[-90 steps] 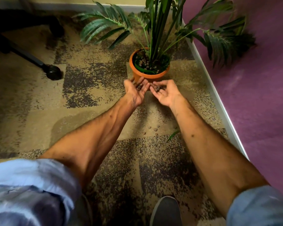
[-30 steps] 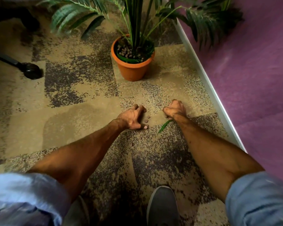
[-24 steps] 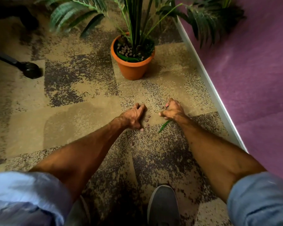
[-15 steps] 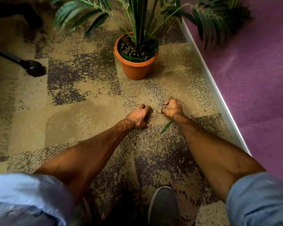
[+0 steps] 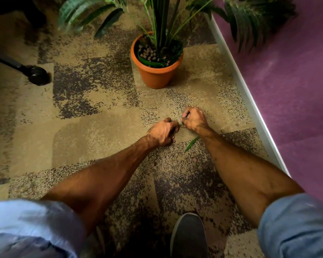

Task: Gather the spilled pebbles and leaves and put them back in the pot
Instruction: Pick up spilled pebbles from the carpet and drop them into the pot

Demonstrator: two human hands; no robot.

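Note:
An orange pot (image 5: 155, 75) with a green plant stands on the carpet ahead; brown pebbles (image 5: 149, 53) lie on its soil. Both hands rest knuckles-up on the carpet in front of it. My left hand (image 5: 162, 133) is curled over pebbles, its fingers closed around them. My right hand (image 5: 194, 119) is a fist just to its right, almost touching it; what it holds is hidden. A green leaf (image 5: 191, 144) lies on the carpet beside my right wrist. A few small pebbles (image 5: 194, 159) sit on the dark carpet patch nearer me.
A purple wall with a white skirting board (image 5: 250, 101) runs along the right. A black chair castor (image 5: 38, 75) stands at the left. My grey shoe (image 5: 188, 235) is at the bottom. Palm fronds (image 5: 254, 17) overhang the top.
Three seconds ago both hands were cupped palm-up at the pot's rim with pebbles. They dropped to the carpet, and over the last second they closed and drew together.

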